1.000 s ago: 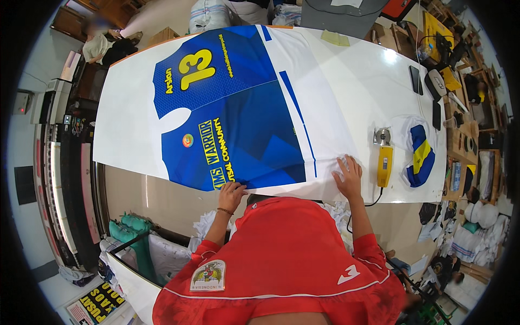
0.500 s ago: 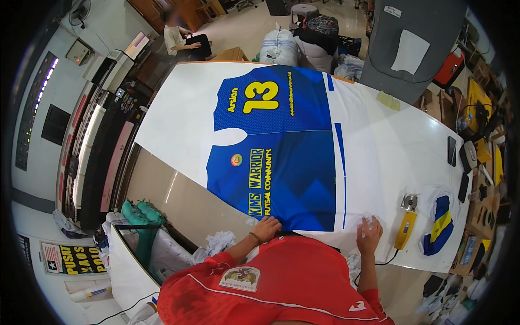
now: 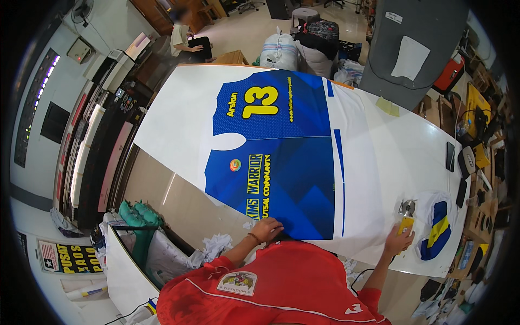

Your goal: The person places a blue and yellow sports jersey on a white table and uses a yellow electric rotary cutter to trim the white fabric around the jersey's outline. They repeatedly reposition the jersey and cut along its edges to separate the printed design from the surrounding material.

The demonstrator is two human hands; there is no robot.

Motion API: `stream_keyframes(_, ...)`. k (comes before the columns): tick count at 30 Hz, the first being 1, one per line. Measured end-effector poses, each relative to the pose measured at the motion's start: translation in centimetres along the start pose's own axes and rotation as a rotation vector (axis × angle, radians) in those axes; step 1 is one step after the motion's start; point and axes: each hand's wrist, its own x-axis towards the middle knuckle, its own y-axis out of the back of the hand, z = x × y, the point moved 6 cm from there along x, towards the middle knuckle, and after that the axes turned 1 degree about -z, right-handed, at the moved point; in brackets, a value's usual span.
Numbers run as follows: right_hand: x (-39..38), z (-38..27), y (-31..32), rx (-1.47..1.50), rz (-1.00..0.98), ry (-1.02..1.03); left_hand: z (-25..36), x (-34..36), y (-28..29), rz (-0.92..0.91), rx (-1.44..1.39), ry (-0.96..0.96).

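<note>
A sheet of printed jersey fabric point(image 3: 303, 162), blue with yellow lettering and white margins, lies spread on the white table point(image 3: 168, 103). It shows two jersey panels side by side. At its near edge, my left hand point(image 3: 266, 229) rests on the blue cloth with fingers laid over it, holding nothing that I can see. My right hand point(image 3: 398, 240) is wrapped round the yellow body of an electric rotary fabric cutter point(image 3: 406, 223), whose round metal head points away from me. Beside the cutter is a bundle of blue, yellow and white cloth point(image 3: 436, 233).
A black phone point(image 3: 450, 156) lies near the table's right edge. Stuffed white sacks point(image 3: 279, 51) and a grey cabinet point(image 3: 411, 43) stand beyond the far side. A large printer point(image 3: 89, 146) is at left, and a person point(image 3: 187, 43) sits far back. Cloth scraps point(image 3: 216, 245) gather by my left forearm.
My right hand has left the white fabric margin, moved right and closed on the cutter. The left hand stays on the near edge of the cloth. The view has shifted slightly.
</note>
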Motion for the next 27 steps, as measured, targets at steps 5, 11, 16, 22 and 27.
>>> stream_keyframes(5,3.3,4.5,-2.3,0.181,-0.260,-0.184,0.8,3.4,3.5,0.309,0.049,-0.016)
stream_keyframes(11,4.6,6.6,-4.8,0.426,-0.495,-0.245,-6.7,3.7,5.8,0.378,0.269,0.439)
stream_keyframes(16,0.6,4.8,-6.0,1.064,-0.733,-0.490,-11.8,1.6,6.1,0.174,0.225,0.667)
stream_keyframes(22,-8.1,-2.3,-1.9,1.260,-0.859,-0.523,-11.6,0.2,6.4,-0.083,0.263,0.875)
stream_keyframes(27,-9.9,-3.2,-1.2,0.947,-0.785,-0.302,-10.3,-0.1,6.4,-0.238,0.344,0.928)
